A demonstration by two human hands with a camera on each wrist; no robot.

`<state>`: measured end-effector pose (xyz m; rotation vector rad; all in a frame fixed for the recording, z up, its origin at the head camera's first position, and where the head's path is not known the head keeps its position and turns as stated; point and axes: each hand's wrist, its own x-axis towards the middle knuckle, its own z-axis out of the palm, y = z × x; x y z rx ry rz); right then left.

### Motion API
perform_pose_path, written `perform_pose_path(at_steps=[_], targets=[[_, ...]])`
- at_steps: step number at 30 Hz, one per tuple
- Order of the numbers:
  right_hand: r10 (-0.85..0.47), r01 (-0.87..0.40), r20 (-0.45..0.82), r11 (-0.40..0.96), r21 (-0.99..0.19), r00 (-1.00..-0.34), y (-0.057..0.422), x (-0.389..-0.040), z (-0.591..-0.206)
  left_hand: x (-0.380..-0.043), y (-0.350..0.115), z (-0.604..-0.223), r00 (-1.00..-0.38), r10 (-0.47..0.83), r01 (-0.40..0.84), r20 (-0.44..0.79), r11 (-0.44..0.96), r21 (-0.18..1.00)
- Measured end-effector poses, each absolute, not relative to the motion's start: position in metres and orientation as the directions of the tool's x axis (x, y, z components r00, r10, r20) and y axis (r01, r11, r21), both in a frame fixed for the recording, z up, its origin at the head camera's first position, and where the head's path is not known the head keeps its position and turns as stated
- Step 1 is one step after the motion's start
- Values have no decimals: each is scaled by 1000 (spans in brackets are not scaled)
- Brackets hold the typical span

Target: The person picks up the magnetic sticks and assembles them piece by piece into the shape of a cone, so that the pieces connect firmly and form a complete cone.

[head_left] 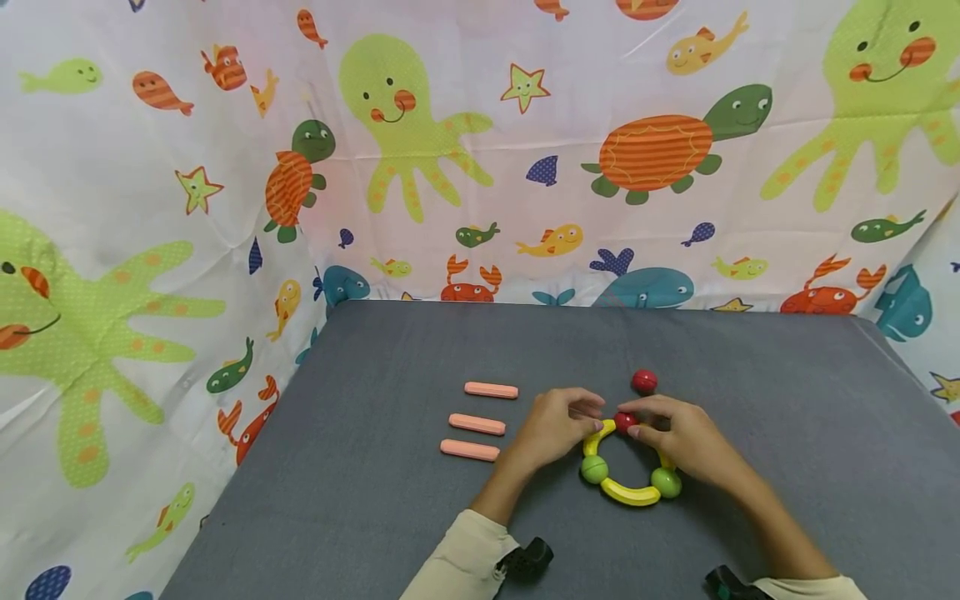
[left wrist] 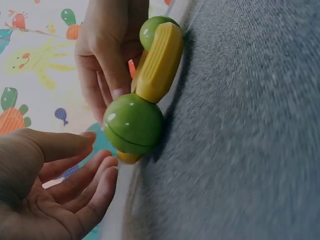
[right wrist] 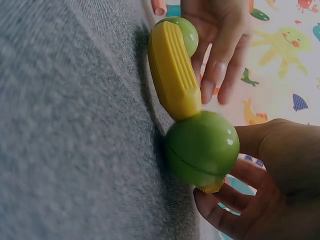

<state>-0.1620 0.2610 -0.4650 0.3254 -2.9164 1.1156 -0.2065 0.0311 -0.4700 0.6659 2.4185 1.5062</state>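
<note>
A ring of toy pieces lies on the grey surface, made of yellow curved rods [head_left: 632,493], a green ball [head_left: 595,469] at left, another green ball [head_left: 666,482] at right and a red ball [head_left: 625,422] at the far side. My right hand [head_left: 684,431] pinches that red ball between thumb and forefinger. Beside the left curved rod [head_left: 592,443] is my left hand [head_left: 555,427], its thumb tip right at the rod's upper end. Its fingers are relaxed and apart in the left wrist view. Fingers partly hide the right-hand rod [head_left: 666,460].
A loose red ball [head_left: 643,382] sits just beyond the ring. Left of my left hand lie three straight salmon-pink rods, a far one [head_left: 491,390], a middle one [head_left: 477,424] and a near one [head_left: 470,450]. A sea-animal printed curtain [head_left: 465,167] borders the grey table [head_left: 337,500].
</note>
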Motion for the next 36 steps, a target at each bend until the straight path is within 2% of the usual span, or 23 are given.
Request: perform_pose_path(at_steps=[5, 11, 17, 21, 28, 36], targets=[[-141, -108, 12, 699, -707, -990, 267, -162, -464, -205, 15, -459, -861, 501, 293, 88, 348, 891], [-143, -99, -7, 718, -689, -990, 276, -164, -464, -201, -22, -449, -854, 510, 319, 106, 351, 880], [-149, -85, -39, 739, -668, -988, 280, -165, -464, -192, -69, -447, -887, 457, 278, 70, 406, 870], [-148, -48, -82, 707, -706, -986, 280, -163, -463, -186, -99, -456, -902, 432, 211, 16, 408, 888], [-150, 30, -169, 656, -754, -974, 285, -162, -457, -179, -132, -465, -932, 362, 219, 5, 553, 804], [-188, 25, -189, 642, -766, -964, 292, -164, -458, -179, -139, -464, -937, 343, 182, -62, 633, 752]])
